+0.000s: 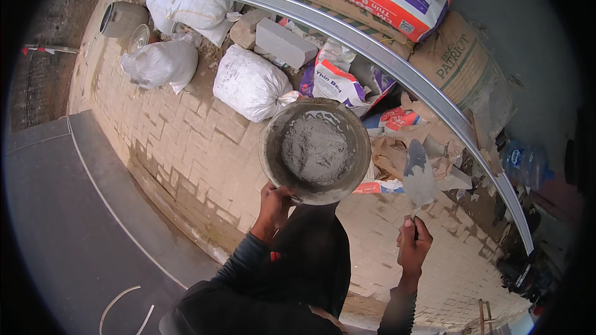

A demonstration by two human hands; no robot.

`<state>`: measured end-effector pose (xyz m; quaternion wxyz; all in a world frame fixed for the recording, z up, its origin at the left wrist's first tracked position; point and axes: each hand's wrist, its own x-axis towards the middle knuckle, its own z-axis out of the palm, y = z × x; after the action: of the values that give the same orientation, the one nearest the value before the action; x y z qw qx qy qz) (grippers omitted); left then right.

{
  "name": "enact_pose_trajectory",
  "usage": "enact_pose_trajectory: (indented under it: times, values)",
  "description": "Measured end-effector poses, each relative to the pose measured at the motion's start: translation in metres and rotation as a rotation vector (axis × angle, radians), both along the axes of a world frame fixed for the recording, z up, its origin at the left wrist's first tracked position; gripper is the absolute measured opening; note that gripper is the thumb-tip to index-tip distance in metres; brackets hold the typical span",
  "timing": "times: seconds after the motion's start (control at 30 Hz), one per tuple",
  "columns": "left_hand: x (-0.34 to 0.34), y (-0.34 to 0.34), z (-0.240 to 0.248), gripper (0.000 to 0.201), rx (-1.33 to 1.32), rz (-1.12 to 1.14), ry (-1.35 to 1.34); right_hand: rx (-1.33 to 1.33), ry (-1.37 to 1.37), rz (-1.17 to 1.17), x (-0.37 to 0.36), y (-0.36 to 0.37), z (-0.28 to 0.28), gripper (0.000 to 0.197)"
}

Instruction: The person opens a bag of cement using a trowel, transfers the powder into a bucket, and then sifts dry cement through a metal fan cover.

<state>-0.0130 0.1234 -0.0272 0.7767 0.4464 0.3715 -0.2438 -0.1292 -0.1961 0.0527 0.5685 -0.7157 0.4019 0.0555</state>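
Observation:
My left hand [274, 211] is closed on the near left rim of a round, cement-stained bucket [273, 164]. Inside lies grey powdery mortar [318, 149], with a paler wet-looking patch toward the far side. To the right of the bucket, my right hand [413, 245] grips the handle of a pointed trowel [419, 178]. Its blade points away from me, smeared with grey, and stands apart from the bucket. The fingers of my left hand are partly hidden behind the rim.
White sacks [249, 84] lie beyond the bucket, beside a grey block [285, 43]. A long metal channel [347, 28] arcs over stacked cement bags [450, 59]. Torn paper [391, 152] litters the right. Paving [186, 142] meets a dark road [74, 223] at left.

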Motion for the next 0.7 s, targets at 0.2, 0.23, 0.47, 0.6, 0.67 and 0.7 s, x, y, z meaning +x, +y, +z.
enact_pose_trajectory:
  times: [0.2, 0.23, 0.47, 0.6, 0.67, 0.7]
  values:
    - [-0.064, 0.156, -0.025, 0.030, 0.119, 0.204, 0.073, -0.006, 0.212, 0.008, -0.071, 0.070, -0.049, 0.026]
    - [-0.075, 0.183, -0.035, 0.030, 0.123, 0.244, 0.081, -0.004, 0.248, 0.019, -0.083, 0.082, -0.057, 0.026]
    - [-0.121, 0.377, -0.074, 0.023, 0.211, 0.473, 0.165, -0.043, 0.477, 0.059, -0.121, 0.190, -0.093, 0.032]
    - [-0.101, 0.479, -0.087, 0.024, 0.255, 0.559, 0.206, -0.109, 0.512, 0.054, -0.083, 0.269, -0.104, 0.034]
    - [-0.099, 0.531, -0.102, 0.028, 0.228, 0.576, 0.222, -0.141, 0.536, 0.058, -0.054, 0.313, -0.114, 0.035]
    - [-0.091, 0.556, -0.106, 0.031, 0.220, 0.583, 0.217, -0.115, 0.524, 0.064, -0.035, 0.342, -0.119, 0.034]
